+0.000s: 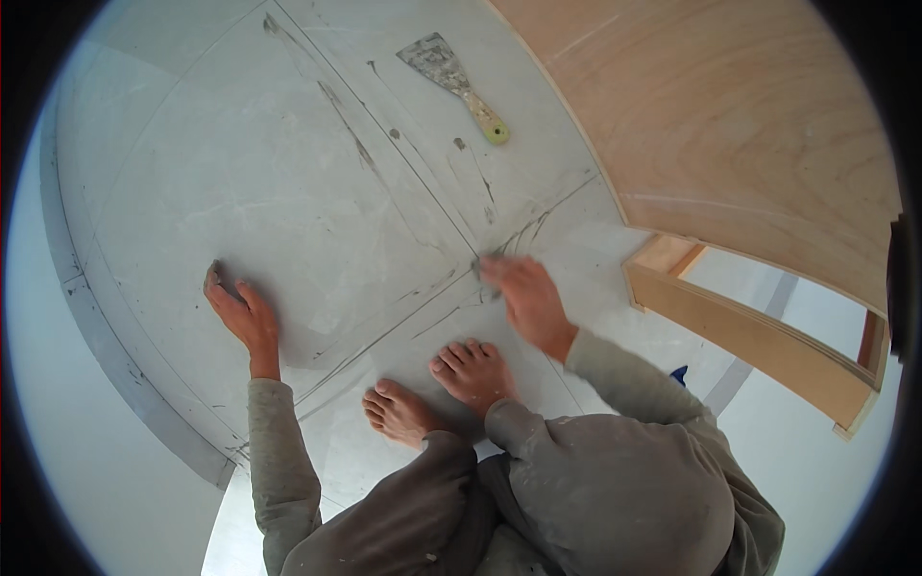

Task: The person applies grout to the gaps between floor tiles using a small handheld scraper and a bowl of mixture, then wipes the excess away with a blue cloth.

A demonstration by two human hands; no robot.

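Observation:
Over the pale grey tiled floor (pixel 230 182), my right hand (pixel 528 300) presses its bunched fingers where the tile joints cross. A small dark grey thing (pixel 476 267) shows at those fingertips, too blurred to name. Dark grey smears (pixel 526 230) run along the joints beside it. Off to the left, my left hand (pixel 245 315) is held low over a tile with thumb and fingers apart and nothing in it; its fingertips look smudged grey. Farther ahead lies a putty knife (pixel 459 88) with a wide stained blade and a yellow-green handle end, apart from both hands.
A light plywood panel (pixel 720 106) stands at the far right, with a wooden frame (pixel 754 336) below it. A grey skirting strip (pixel 96 317) curves along the left wall. My bare feet (pixel 471 374) rest on the tiles between my hands. A small blue piece (pixel 679 374) lies beyond my right sleeve.

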